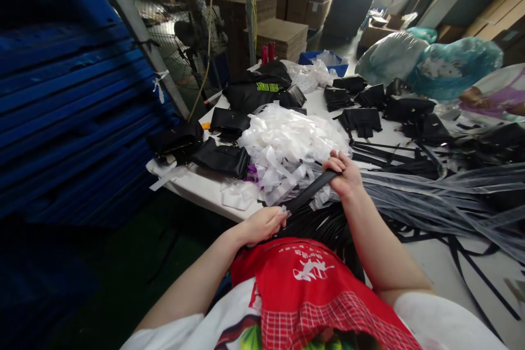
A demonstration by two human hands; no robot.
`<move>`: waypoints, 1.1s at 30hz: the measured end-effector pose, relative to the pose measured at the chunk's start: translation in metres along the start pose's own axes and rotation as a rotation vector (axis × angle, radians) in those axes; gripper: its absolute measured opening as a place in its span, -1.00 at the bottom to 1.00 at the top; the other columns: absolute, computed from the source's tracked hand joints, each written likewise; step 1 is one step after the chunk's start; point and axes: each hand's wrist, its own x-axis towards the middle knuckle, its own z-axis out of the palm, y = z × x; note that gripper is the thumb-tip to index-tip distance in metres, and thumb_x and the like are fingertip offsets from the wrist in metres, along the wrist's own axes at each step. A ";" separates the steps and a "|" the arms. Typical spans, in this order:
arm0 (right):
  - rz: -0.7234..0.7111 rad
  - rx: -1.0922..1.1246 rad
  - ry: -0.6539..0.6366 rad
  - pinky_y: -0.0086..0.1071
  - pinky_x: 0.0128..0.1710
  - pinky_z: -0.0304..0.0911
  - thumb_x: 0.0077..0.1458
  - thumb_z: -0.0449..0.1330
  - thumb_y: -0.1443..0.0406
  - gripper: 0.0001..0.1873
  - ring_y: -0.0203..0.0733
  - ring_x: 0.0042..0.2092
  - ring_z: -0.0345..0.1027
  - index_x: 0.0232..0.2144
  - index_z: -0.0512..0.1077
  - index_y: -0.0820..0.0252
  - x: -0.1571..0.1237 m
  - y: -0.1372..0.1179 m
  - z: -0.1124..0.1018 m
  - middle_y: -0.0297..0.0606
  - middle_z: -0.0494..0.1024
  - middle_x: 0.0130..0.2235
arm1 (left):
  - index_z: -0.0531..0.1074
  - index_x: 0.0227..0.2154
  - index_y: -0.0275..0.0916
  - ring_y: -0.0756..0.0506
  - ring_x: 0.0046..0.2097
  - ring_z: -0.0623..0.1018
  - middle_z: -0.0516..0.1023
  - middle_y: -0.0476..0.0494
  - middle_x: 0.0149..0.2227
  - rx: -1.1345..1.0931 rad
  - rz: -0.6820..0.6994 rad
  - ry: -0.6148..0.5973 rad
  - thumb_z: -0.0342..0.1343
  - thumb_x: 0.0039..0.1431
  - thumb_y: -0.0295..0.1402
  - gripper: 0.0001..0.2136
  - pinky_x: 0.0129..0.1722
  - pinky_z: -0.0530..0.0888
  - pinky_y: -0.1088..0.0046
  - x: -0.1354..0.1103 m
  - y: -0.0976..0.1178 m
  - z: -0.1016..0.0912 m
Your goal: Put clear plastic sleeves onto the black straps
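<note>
Perhaps, if swung, the black strap [310,191] gripped in closed left hand [263,224] and right hand [345,176] might snag twelve-o'clock white strips [293,134].

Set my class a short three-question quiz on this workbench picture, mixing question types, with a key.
1. True or false: the person's left hand and right hand both hold one flat black strap.

2. What is heaped on the white table just beyond the strap?
a) blue plastic pallets
b) translucent white strips
c) brown cardboard boxes

3. Fill in: the cloth apron with a white print is mainly ____.

Key: 1. True; 2. b; 3. red.
</note>
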 end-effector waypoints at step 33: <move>0.046 -0.157 -0.070 -0.68 -0.64 0.15 0.19 0.24 0.34 -0.86 -0.52 -0.71 -0.12 -0.41 0.36 0.23 -0.031 0.006 -0.001 -0.63 -0.02 -0.72 | 0.53 -0.13 -0.31 -0.08 -0.37 0.58 0.62 -0.17 -0.38 -0.472 -0.160 -0.352 -0.02 0.21 0.10 -0.46 -0.21 0.47 0.37 0.028 -0.041 -0.001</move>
